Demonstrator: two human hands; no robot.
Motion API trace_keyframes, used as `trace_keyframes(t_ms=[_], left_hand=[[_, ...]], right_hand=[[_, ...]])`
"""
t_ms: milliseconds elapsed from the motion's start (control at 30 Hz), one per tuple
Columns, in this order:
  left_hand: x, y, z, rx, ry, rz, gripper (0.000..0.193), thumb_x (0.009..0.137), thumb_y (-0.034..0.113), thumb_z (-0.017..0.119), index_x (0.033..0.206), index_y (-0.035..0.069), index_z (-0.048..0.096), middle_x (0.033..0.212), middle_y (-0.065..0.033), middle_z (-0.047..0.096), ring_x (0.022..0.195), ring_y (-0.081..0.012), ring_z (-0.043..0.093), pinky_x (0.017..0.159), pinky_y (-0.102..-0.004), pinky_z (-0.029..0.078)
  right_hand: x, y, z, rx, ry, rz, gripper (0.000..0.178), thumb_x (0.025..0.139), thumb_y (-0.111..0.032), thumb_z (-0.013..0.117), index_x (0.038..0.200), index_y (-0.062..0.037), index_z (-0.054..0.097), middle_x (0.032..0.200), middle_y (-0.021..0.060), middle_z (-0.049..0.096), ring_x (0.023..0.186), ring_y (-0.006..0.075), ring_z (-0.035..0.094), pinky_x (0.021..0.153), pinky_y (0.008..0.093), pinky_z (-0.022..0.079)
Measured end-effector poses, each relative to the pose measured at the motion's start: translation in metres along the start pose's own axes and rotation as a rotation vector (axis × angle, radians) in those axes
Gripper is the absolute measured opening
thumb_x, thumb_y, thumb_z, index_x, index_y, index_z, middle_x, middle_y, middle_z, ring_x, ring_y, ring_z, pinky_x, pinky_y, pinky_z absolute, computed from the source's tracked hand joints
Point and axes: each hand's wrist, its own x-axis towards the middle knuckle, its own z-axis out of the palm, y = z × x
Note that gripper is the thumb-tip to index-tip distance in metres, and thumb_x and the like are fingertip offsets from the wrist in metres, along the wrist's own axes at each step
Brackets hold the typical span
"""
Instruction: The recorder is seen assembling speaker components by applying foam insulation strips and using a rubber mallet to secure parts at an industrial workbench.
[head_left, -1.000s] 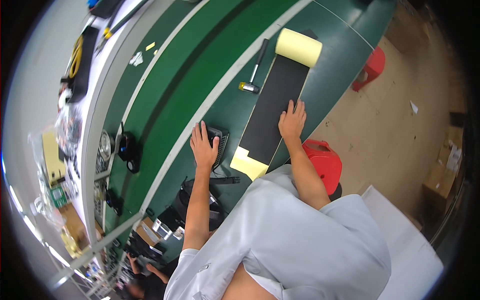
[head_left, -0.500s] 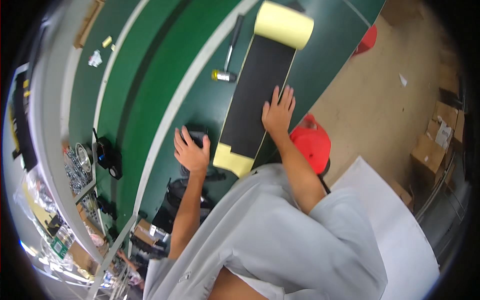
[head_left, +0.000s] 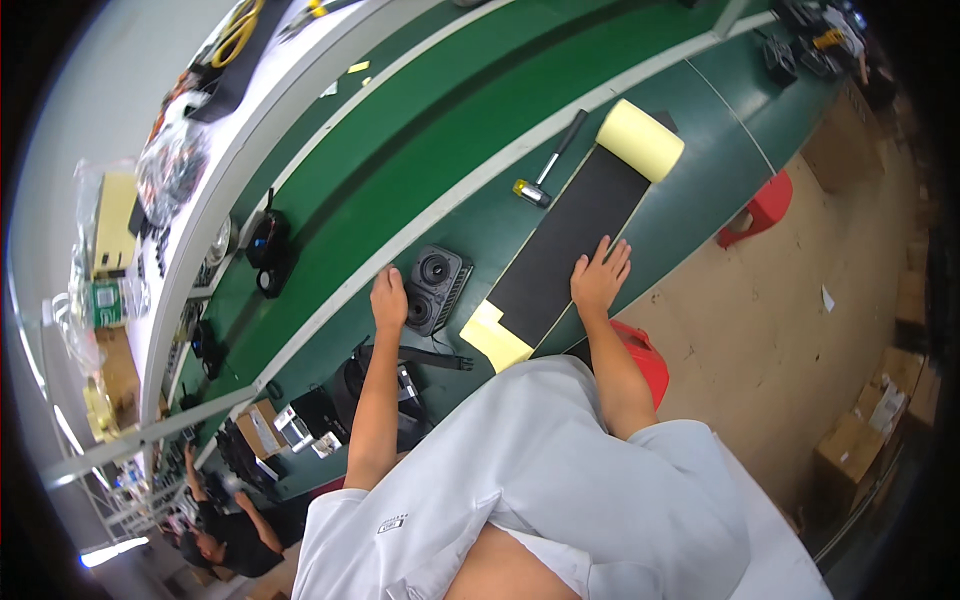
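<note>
A long black sheet [head_left: 565, 245] with a yellow backing lies unrolled on the green table, its far end wound into a pale yellow roll [head_left: 641, 141]. My right hand [head_left: 598, 277] rests flat with fingers apart on the sheet's right edge. My left hand [head_left: 389, 299] is curled closed, just left of a black boxy device [head_left: 437, 290] with two round openings; no object shows in its fingers. Whether it touches the device is unclear. Beyond the sheet's left side is a hammer [head_left: 541, 180] with a yellow-tipped head. The yellow backing [head_left: 497, 338] shows bare at the near end.
Black straps and gear [head_left: 370, 390] lie near my left forearm. A white rail [head_left: 480, 175] runs along the table. Red stools [head_left: 762, 210] stand by its right edge, with cartons [head_left: 855, 440] on the floor. Another person [head_left: 235, 530] is at the far lower left.
My left hand has slid off the device to its left, its spread fingers now curled. My right hand remains on the sheet's edge. The whole view has turned and shifted.
</note>
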Motion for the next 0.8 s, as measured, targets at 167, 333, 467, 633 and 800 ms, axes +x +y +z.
trace_keyframes(t_ms=[167, 333, 467, 633, 800], left_hand=[[-0.032, -0.001, 0.014, 0.180, -0.193, -0.304, 0.063, 0.103, 0.046, 0.026, 0.111, 0.000, 0.068, 0.108, -0.0300, 0.066, 0.101, -0.0530, 0.060, 0.093, -0.0578, 0.045], [-0.035, 0.030, 0.027, 0.223, -0.116, -0.322, 0.058, 0.103, 0.044, 0.029, 0.108, 0.000, 0.067, 0.097, -0.0310, 0.068, 0.095, -0.0519, 0.063, 0.088, -0.0590, 0.047], [-0.032, 0.035, 0.029, 0.282, 0.015, -0.349, 0.053, 0.103, 0.042, 0.031, 0.105, 0.002, 0.065, 0.091, -0.0289, 0.069, 0.089, -0.0510, 0.064, 0.083, -0.0595, 0.049], [-0.015, 0.025, 0.023, 0.236, -0.050, -0.341, 0.056, 0.103, 0.042, 0.031, 0.104, 0.001, 0.068, 0.094, -0.0292, 0.068, 0.090, -0.0504, 0.064, 0.083, -0.0589, 0.049], [-0.004, 0.001, 0.025, 0.166, -0.021, -0.305, 0.060, 0.103, 0.043, 0.030, 0.101, 0.001, 0.072, 0.096, -0.0289, 0.068, 0.093, -0.0504, 0.063, 0.085, -0.0579, 0.049]], right_hand=[[-0.001, 0.000, 0.002, -0.035, 0.043, -0.014, 0.065, 0.092, -0.032, 0.054, 0.147, 0.0005, 0.040, 0.154, 0.0308, 0.028, 0.146, 0.0441, 0.023, 0.118, 0.0529, 0.019], [-0.003, 0.003, 0.008, -0.031, 0.025, -0.027, 0.065, 0.091, -0.030, 0.056, 0.147, -0.0002, 0.040, 0.154, 0.0308, 0.028, 0.145, 0.0449, 0.024, 0.117, 0.0539, 0.021], [-0.003, -0.005, 0.013, -0.027, -0.009, -0.061, 0.065, 0.091, -0.029, 0.057, 0.146, -0.0001, 0.040, 0.153, 0.0308, 0.030, 0.145, 0.0449, 0.025, 0.117, 0.0543, 0.021], [0.013, -0.010, -0.002, -0.025, 0.040, -0.032, 0.062, 0.092, -0.026, 0.056, 0.146, -0.0007, 0.040, 0.152, 0.0299, 0.032, 0.143, 0.0443, 0.027, 0.116, 0.0539, 0.022], [0.003, -0.006, 0.011, -0.062, 0.044, -0.061, 0.066, 0.092, -0.030, 0.055, 0.148, -0.0011, 0.037, 0.153, 0.0311, 0.030, 0.144, 0.0456, 0.024, 0.116, 0.0552, 0.022]])
